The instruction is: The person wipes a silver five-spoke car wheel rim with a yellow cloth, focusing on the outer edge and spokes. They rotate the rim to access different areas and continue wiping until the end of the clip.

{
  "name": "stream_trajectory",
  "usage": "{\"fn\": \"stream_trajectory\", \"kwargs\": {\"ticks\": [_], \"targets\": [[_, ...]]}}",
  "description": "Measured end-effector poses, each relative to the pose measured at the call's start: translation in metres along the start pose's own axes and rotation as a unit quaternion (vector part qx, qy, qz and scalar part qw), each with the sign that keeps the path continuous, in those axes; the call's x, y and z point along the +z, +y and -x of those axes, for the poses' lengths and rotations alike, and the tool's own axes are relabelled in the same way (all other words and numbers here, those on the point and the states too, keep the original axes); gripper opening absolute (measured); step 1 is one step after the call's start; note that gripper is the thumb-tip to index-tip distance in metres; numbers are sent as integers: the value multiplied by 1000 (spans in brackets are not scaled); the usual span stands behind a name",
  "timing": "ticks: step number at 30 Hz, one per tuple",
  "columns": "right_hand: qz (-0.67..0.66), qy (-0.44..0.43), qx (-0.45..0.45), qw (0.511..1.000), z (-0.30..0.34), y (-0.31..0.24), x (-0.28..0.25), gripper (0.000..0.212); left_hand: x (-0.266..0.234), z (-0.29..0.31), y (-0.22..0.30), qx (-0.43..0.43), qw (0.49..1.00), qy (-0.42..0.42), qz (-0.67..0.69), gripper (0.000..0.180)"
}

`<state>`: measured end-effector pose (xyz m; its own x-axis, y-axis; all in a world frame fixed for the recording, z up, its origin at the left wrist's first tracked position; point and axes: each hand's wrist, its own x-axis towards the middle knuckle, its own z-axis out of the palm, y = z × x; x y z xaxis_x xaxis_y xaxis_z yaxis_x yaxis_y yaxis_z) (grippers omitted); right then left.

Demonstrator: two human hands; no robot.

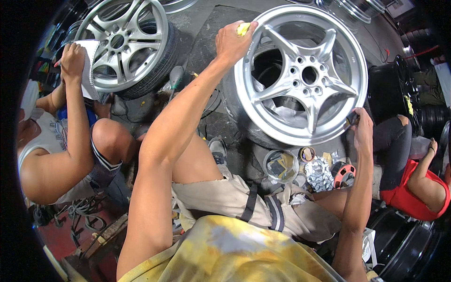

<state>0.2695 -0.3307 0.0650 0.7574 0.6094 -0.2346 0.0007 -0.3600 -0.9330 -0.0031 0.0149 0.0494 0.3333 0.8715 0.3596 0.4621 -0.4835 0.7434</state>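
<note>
A silver five-spoke alloy wheel rim rests tilted on a tyre in front of me. My left hand is closed at the rim's upper left edge, with a small crumpled yellow piece showing between its fingers; whether it is paper or cloth I cannot tell. At the rim's lower right edge is my right hand, its fingers bent around the lip. Something small and dark shows by those fingertips, too hidden to name.
A clear bucket with yellowish pieces, a tape roll, crumpled foil and a red reel lie below the rim. At left, a person holds a notepad near another wheel. A red-clad person sits at right.
</note>
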Motion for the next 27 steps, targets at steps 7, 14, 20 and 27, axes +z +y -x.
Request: {"fn": "stream_trajectory", "kwargs": {"ticks": [7, 14, 20, 27], "targets": [[82, -63, 1, 995, 22, -17, -18, 24, -25, -2, 0, -79, 996, -26, -25, 50], [229, -132, 2, 964, 45, 12, -3, 28, -23, 46, -35, -116, 976, -134, -123, 55], [289, -74, -40, 954, 49, 6, -4, 27, -33, 55, -42, -91, 981, -137, -105, 58], [200, -76, -123, 969, 89, -22, 30, 27, -33, 65, -49, -67, 985, -113, -111, 61]]}}
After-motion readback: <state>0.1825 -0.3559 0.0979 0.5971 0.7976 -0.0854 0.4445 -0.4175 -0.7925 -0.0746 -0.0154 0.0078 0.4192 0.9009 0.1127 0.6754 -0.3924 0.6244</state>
